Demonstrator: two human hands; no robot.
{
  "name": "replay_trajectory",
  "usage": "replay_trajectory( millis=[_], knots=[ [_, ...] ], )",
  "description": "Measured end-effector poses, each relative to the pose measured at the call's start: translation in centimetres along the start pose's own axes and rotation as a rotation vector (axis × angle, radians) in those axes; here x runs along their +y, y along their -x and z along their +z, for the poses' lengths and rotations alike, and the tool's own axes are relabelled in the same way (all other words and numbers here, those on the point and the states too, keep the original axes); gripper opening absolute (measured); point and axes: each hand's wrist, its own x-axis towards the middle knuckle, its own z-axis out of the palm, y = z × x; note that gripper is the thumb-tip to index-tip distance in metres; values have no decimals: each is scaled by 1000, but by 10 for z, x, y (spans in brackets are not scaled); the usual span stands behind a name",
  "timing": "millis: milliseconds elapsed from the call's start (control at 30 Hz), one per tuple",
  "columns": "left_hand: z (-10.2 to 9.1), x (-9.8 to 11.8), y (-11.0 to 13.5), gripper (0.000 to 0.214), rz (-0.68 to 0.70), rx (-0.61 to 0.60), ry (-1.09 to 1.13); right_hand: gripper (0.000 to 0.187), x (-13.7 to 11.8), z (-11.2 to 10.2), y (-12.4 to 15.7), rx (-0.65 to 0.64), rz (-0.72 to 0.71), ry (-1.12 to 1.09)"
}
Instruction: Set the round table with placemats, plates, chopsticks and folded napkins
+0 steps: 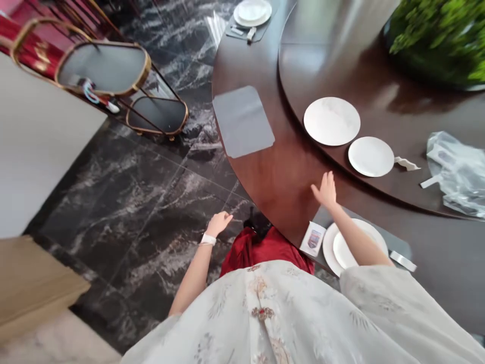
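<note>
My right hand (pixel 326 191) is open over the wooden table (pixel 273 184), its thumb apart from the fingers and nothing in it. It is near the raised turntable's edge, beyond a stack of white plates (pixel 329 248) that my forearm partly covers. A small printed white packet (pixel 313 238) lies left of that stack. Two white plates, a larger one (pixel 332 121) and a smaller one (pixel 371 156), rest on the turntable (pixel 394 116) ahead of this hand. Away from the table, my left hand (pixel 220 223) hangs empty over the floor, fingers loosely extended.
A grey placemat (pixel 244 121) lies bare at the table's left side. Crumpled clear plastic (pixel 460 174) and a torn white strip (pixel 406 163) sit on the turntable, with a green plant (pixel 443 35) behind. A two-tier trolley (pixel 104 68) stands left; a cardboard box (pixel 38 288) is lower left.
</note>
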Motion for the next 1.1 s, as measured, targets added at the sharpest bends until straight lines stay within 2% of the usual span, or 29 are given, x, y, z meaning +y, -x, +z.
replay_trajectory(
  millis=[67, 133, 200, 267, 367, 467, 567, 733, 800, 900, 967, 1033, 1100],
  knots=[
    [-56, 25, -52, 28, 119, 67, -49, 93, -11, -11, -77, -12, 140, -39],
    [-100, 66, -104, 28, 253, 110, -37, 98, -13, -15, -134, -23, 266, -63],
    [-129, 117, -153, 28, 398, 116, 6, 101, -11, -11, -167, 9, 343, -64],
    [-145, 169, -198, 27, 536, 73, 61, 103, -9, -3, -181, 52, 348, -40],
    [-152, 243, -260, 26, 691, -37, 153, 104, -9, 5, -185, 56, 314, 0],
    [-152, 314, -314, 27, 771, -99, 214, 104, -18, -1, -187, 21, 316, -17],
    [-155, 394, -363, 32, 855, -63, 209, 104, -29, -16, -194, 1, 338, -86],
    [-169, 534, -445, 36, 966, 106, 111, 101, -46, -31, -211, 42, 348, -284],
    [-170, 581, -476, 38, 1042, 87, 29, 101, -55, -31, -220, 82, 351, -360],
    [-161, 638, -511, 46, 1160, -23, -143, 98, -76, -27, -237, 161, 393, -431],
    [-155, 665, -528, 51, 1196, -69, -276, 95, -96, -24, -254, 222, 442, -452],
    [-156, 684, -540, 50, 1185, -69, -394, 91, -121, -23, -274, 297, 483, -498],
    [-167, 694, -553, 42, 1127, -92, -485, 70, -144, -22, -296, 461, 625, -613]
  ],
)
